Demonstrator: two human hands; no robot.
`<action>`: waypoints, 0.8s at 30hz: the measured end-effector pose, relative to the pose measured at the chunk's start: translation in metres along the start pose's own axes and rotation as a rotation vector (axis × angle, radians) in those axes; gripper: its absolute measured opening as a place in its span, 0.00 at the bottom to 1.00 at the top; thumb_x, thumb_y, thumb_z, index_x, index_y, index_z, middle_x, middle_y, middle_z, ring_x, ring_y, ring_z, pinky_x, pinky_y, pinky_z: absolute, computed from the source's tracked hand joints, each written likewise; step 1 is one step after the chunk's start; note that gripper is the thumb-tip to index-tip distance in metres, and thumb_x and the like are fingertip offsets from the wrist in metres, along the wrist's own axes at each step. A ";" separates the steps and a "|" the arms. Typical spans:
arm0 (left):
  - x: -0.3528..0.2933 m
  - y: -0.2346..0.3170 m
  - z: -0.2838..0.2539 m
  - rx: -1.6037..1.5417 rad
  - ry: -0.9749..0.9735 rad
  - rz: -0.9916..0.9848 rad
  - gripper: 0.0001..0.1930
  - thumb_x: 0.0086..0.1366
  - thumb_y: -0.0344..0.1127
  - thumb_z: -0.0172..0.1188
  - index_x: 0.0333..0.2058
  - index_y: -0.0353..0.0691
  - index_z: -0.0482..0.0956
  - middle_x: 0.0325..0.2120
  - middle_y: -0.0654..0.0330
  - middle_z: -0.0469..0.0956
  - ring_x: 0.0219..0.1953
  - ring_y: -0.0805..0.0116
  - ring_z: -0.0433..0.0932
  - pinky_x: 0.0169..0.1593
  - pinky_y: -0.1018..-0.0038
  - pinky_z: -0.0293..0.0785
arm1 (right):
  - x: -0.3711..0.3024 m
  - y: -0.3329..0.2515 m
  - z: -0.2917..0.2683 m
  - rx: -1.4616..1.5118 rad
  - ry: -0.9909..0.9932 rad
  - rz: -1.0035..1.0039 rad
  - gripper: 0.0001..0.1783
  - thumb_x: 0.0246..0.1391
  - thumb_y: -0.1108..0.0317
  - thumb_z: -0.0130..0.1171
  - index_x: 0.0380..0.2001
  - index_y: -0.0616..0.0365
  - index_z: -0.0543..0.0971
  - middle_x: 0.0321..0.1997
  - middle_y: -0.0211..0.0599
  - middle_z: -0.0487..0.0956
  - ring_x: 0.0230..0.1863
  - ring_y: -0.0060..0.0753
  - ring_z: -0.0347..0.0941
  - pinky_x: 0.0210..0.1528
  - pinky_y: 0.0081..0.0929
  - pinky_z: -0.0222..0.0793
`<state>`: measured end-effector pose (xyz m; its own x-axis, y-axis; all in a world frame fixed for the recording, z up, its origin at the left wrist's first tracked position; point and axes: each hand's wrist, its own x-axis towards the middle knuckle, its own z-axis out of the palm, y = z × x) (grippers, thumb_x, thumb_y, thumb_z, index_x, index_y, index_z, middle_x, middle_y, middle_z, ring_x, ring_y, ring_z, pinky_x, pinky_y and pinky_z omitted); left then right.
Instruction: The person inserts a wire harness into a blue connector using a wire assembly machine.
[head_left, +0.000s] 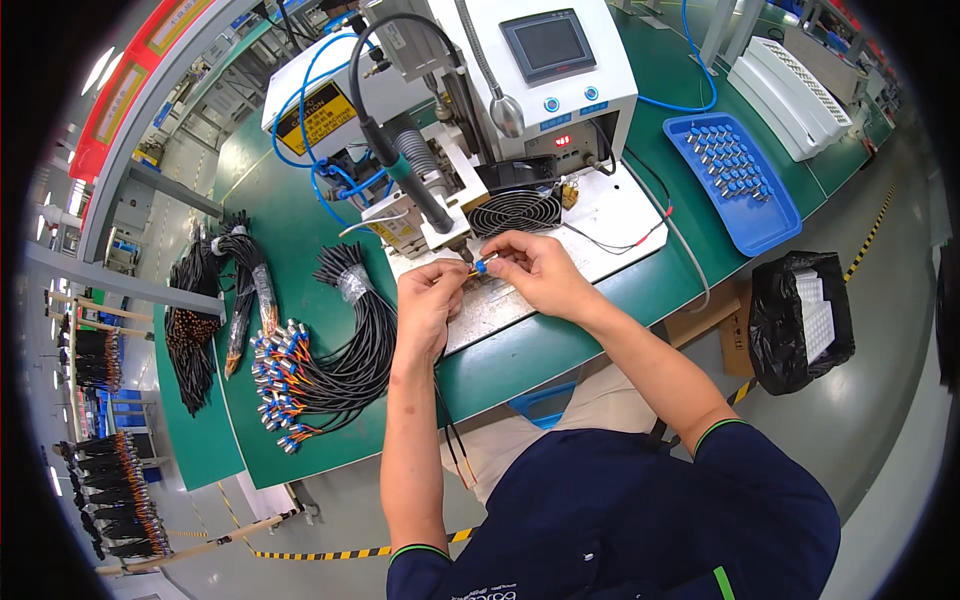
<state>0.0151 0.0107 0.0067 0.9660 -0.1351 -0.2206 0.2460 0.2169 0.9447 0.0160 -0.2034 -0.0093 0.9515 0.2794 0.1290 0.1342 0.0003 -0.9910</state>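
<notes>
At the tip of a bench soldering machine (618, 75), both hands meet over its pale base plate (500, 325). My left hand (428, 300) pinches the thin orange-yellow wire end of a black cable (447, 415), which hangs down past the bench edge. Between the fingers of my right hand (550, 278) is a small blue and silver round connector (482, 266). The wire end meets the connector just below the soldering head (455, 243); whether they are joined is too small to tell. A black round-grilled fan (515, 212) stands right behind my fingers.
Left on the green bench (520, 375) lies a bundle of black cables with blue connectors (285, 375); more cable bundles (195, 340) lie beyond. A blue tray (765, 238) of connectors and a white rack (785, 100) are at right. Below stands a black-bagged bin (775, 345).
</notes>
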 end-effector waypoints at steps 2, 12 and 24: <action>0.000 0.000 -0.001 -0.005 -0.022 0.001 0.05 0.70 0.23 0.62 0.37 0.26 0.85 0.26 0.65 0.76 0.20 0.81 0.64 0.24 0.79 0.54 | 0.000 0.000 0.000 -0.014 0.001 0.001 0.12 0.68 0.72 0.65 0.51 0.67 0.82 0.41 0.30 0.84 0.41 0.15 0.77 0.47 0.19 0.75; -0.002 0.001 0.001 -0.008 -0.016 -0.006 0.05 0.70 0.23 0.62 0.37 0.27 0.84 0.25 0.66 0.75 0.21 0.81 0.64 0.24 0.80 0.54 | 0.000 -0.002 0.000 -0.024 0.008 0.021 0.12 0.67 0.72 0.66 0.51 0.67 0.82 0.42 0.31 0.84 0.42 0.16 0.77 0.47 0.20 0.75; -0.003 0.002 0.003 -0.002 -0.006 0.006 0.05 0.70 0.22 0.61 0.37 0.26 0.84 0.26 0.66 0.75 0.21 0.81 0.64 0.24 0.80 0.54 | 0.000 -0.001 -0.001 -0.030 0.001 0.013 0.13 0.67 0.72 0.65 0.51 0.67 0.82 0.42 0.31 0.84 0.42 0.16 0.77 0.48 0.20 0.75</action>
<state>0.0127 0.0090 0.0099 0.9670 -0.1396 -0.2131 0.2401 0.2197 0.9455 0.0162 -0.2039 -0.0085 0.9533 0.2786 0.1164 0.1303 -0.0319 -0.9910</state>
